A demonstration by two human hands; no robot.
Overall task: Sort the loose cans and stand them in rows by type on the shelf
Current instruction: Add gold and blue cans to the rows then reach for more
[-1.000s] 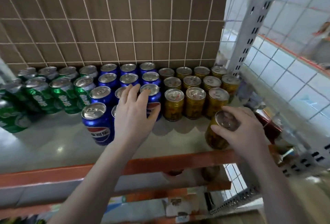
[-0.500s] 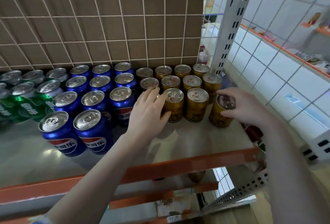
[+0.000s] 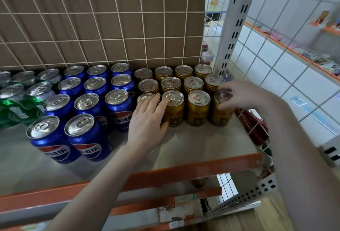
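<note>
Twelve gold cans [image 3: 197, 107] stand upright on the shelf [image 3: 193, 144], in three rows of four, at the right part of it. The front right gold can [image 3: 221, 110] is at the end of the front row, just beside its neighbour. The right hand [image 3: 241, 95] grips this can at its top rim, with the fingers curled round the lid from the right side. The left hand [image 3: 147, 122] lies over the front left gold can [image 3: 147, 99]; its fingers are straight and rest on the lids of this can and the next one, and the thumb touches the side of the next can. It grips nothing.

Left of the gold group stand the blue cans [image 3: 86, 102], also upright, in columns that go toward the back. Two of them, the front blue cans [image 3: 70, 137], stand nearer to the shelf edge than the others. At the far left are the green cans [image 3: 16, 102]; some of them look tilted, but this part is blurred.

Behind all the cans there is a white wire grid [image 3: 103, 19] with brown cardboard behind it. The orange front rail [image 3: 184, 173] runs along the shelf edge. A white perforated post [image 3: 237, 23] stands at the right back corner, close to the gold cans.
</note>
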